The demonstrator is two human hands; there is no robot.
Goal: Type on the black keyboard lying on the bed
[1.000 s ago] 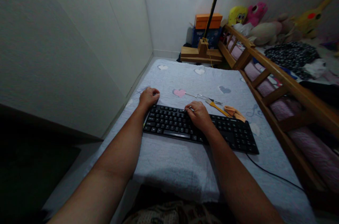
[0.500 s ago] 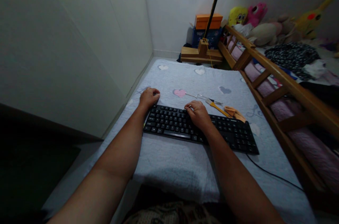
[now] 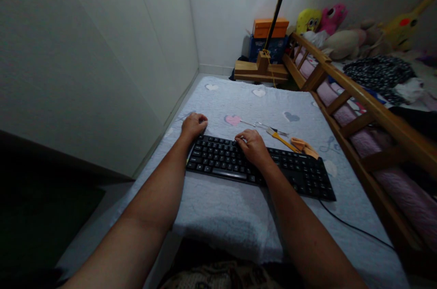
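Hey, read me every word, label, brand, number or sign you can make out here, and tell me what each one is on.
Nothing here is clear enough to quote.
Black keyboard: pale key markings, too small to read.
Blue box: pale printing, too blurred to read.
Patterned cloth at the bottom edge: print that looks like lettering, too dim and blurred to read.

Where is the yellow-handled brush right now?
In the head view, the yellow-handled brush lies right of centre, at the far side of the black keyboard, between the right hand and the orange cloth.
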